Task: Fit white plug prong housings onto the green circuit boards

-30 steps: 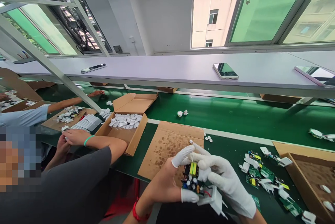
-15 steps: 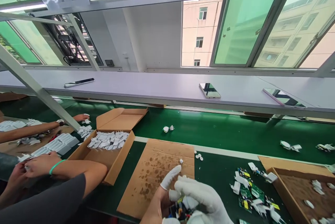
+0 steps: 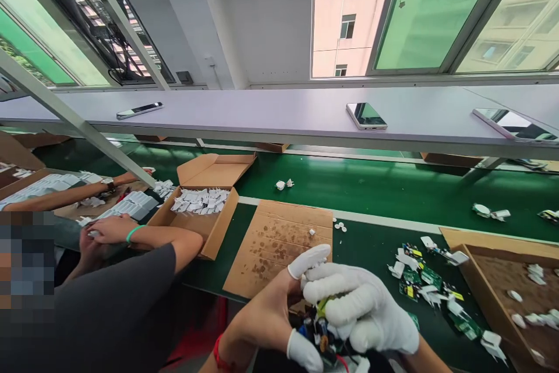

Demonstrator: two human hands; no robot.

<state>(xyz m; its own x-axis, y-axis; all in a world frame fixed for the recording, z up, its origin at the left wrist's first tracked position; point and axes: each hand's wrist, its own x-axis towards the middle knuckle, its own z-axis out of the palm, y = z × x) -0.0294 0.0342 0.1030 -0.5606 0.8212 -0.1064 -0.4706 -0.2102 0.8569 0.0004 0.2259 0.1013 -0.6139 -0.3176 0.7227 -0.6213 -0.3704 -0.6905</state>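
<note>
My left hand (image 3: 273,309), with white finger cots and a red band at the wrist, is curled around a circuit board (image 3: 321,326) crowded with blue, yellow and copper-coloured parts. The white-gloved fingers of my right hand (image 3: 367,303) close on the same board from the other side. A red wire and white plastic pieces show below it, close to my body. My fingers cover much of the board. Just beyond my hands lies a stained cardboard sheet (image 3: 279,230) with a small white piece (image 3: 311,232) on it.
Circuit boards with white plug parts (image 3: 430,280) lie in a pile on the right, beside a cardboard box (image 3: 484,297) of white pieces. A co-worker's arm (image 3: 170,239) reaches in from the left by an open box of white parts (image 3: 213,242). Phones (image 3: 365,116) rest on the shelf.
My view has tilted down, so shelf and bench sit higher. More of both hands and the board shows, and my right hand's fingers have curled further round it.
</note>
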